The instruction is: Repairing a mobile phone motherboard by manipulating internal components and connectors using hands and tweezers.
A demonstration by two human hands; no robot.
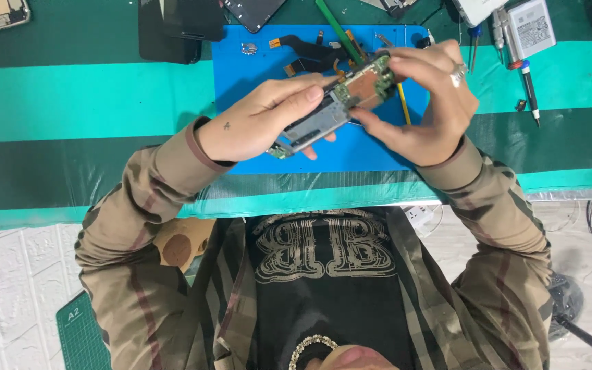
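Two hands meet over the bright blue rectangular work mat [255, 82] that lies at the far middle of the worktop [70, 103], which is covered in green and teal stripes. Between them is a small green phone circuit board with a grey metal shield [337, 106], held tilted, above the mat and not touching it. The left hand [258, 123] pinches the lower grey end of the board between thumb and fingers. The right hand [426, 109], with a silver ring on one finger, is curled and pinches the upper green end with its fingertips [364, 118]. Behind the board, on the far edge of the mat, lie a black flat flex cable [306, 49] and a green plastic stick [334, 27]. Near the far right corner of the worktop rest a white rectangular phone battery [532, 27] and a thin screwdriver with a red and blue collar [529, 85].
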